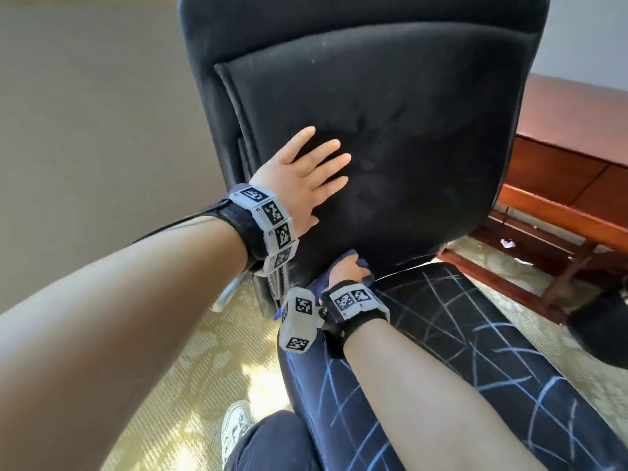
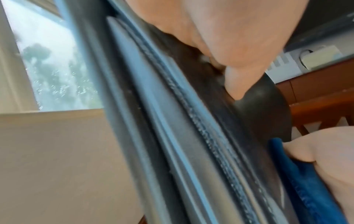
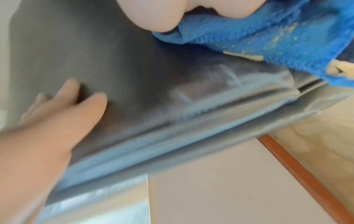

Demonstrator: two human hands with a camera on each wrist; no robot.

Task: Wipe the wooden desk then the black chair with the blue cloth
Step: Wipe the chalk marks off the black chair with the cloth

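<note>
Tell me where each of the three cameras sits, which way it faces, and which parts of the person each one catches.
Head: worn on the head, looking down at the black padded chair backrest; both forearms, flat left hand, right hand on the blue terry cloth, patterned leg.
Left wrist: under the left palm, looking along the backrest edge toward a window.
Right wrist: under the right hand, looking across the backrest; cloth in its grip.
Shared: both wrist views show the cloth and the opposite hand.

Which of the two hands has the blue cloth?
The right hand, low at the chair's backrest base, grips the blue cloth; the left hand rests flat, empty.
</note>
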